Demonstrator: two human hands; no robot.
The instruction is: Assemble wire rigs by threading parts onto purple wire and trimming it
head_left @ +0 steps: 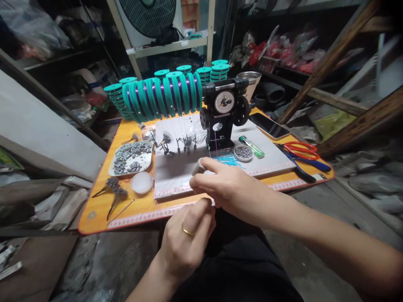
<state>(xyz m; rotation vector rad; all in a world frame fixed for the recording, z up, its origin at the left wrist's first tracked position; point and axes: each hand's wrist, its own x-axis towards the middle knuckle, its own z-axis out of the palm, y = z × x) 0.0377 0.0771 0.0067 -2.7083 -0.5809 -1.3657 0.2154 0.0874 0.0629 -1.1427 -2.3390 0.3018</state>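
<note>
My left hand (189, 235), a gold ring on one finger, is closed in a pinch just below the table's front edge. Above and to its right is my right hand (223, 180), also closed, with a grey wrap (198, 167) round one fingertip. The two hands meet at the fingers; whatever they pinch is hidden or too thin to make out. Beyond them stands a black winding machine (220, 113) with a dial, carrying a row of teal spools (163, 96) wound with purple line. Blue strips (229, 161) lie just past my right hand.
A white dish (111, 168) of small grey cylinders and a round white lid (141, 183) are at left. A small dish of metal bits (243, 153), green lighter (252, 147), phone (269, 125) and pliers (302, 167) lie at right. A measuring tape (138, 217) runs along the table edge.
</note>
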